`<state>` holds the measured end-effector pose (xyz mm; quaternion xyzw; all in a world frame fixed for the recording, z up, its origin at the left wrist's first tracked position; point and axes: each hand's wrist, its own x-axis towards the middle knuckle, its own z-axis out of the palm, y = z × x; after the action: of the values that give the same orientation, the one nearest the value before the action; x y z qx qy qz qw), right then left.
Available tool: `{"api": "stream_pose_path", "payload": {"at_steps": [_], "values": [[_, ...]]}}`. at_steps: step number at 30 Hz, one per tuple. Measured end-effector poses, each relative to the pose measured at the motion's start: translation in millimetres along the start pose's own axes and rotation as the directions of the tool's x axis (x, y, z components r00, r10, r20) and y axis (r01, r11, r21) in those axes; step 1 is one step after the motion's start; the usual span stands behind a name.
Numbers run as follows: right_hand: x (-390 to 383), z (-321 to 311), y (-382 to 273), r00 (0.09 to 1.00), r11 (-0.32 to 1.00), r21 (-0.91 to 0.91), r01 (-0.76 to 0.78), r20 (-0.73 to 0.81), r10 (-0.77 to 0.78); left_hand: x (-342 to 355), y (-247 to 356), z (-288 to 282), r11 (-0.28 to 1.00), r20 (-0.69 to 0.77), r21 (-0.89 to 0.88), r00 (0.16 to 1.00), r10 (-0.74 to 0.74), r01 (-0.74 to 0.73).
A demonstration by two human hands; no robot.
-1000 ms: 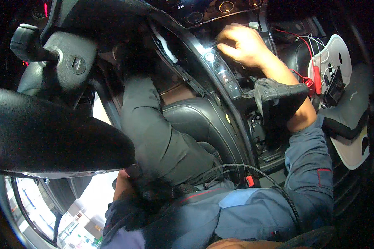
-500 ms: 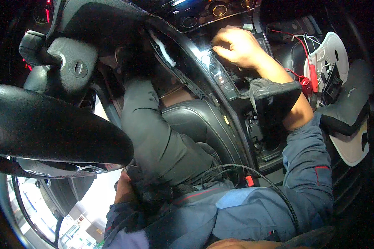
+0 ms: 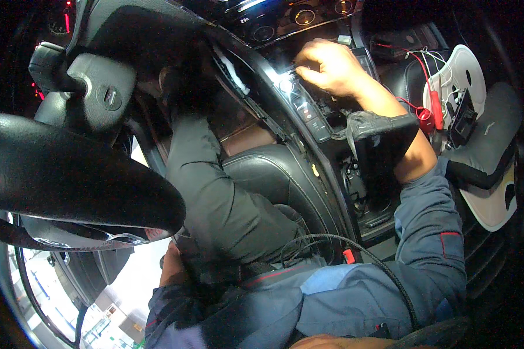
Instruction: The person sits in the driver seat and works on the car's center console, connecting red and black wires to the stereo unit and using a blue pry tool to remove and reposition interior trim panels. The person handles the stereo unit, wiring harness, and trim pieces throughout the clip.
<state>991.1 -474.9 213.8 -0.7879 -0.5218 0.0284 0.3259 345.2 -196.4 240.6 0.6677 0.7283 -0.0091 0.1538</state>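
Observation:
My right hand point(image 3: 332, 68) is over the center console point(image 3: 313, 119) of a car, its fingers curled in and the thumb pointing left. Whatever those fingers may grip is hidden beneath them. Just left of the thumb, a bright white light point(image 3: 286, 85) shines on the console. A dark shift-lever boot point(image 3: 378, 131) stands up in front of my right forearm and covers part of it. My left hand point(image 3: 172, 260) is low beside my thigh, below the steering wheel point(image 3: 75, 168); its fingers are hidden.
On the passenger seat lie a pale panel with oval holes point(image 3: 468, 67), a red-handled tool with a red cord point(image 3: 437, 110), white cables and a dark grey cushion-like piece point(image 3: 489, 136). A black braided cable point(image 3: 384, 264) arches across my lap, near a red buckle point(image 3: 348, 256).
The whole view has shifted very slightly. My right hand keeps its curled shape over the console, and my left stays beside my thigh.

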Motion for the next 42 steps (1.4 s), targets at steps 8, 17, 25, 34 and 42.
{"api": "stream_pose_path", "payload": {"at_steps": [8,17,25,34,42], "values": [[-0.4,1.0,1.7,0.995,0.997,0.003,0.072,-0.073,-0.072,-0.3,-5.5,-1.0,1.0,0.006,0.008,1.0,-0.004,0.004],[0.7,0.4,1.7,1.0,1.0,0.012,0.008,-0.001,-0.008,-3.4,-13.1,-5.3,1.0,-0.005,-0.004,1.0,-0.013,0.013],[0.4,0.9,2.5,1.0,1.0,0.012,0.019,-0.013,-0.019,-6.0,-20.0,-8.5,0.999,-0.017,-0.012,0.999,-0.031,0.03],[0.1,2.1,2.9,0.994,0.997,0.016,0.082,-0.076,-0.081,-9.9,-27.0,-11.1,0.999,-0.015,-0.004,0.999,-0.036,0.036],[0.3,0.7,2.5,1.0,1.0,0.017,0.018,-0.015,-0.018,-12.8,-29.2,-13.3,0.999,-0.013,-0.003,0.999,-0.036,0.036]]}}
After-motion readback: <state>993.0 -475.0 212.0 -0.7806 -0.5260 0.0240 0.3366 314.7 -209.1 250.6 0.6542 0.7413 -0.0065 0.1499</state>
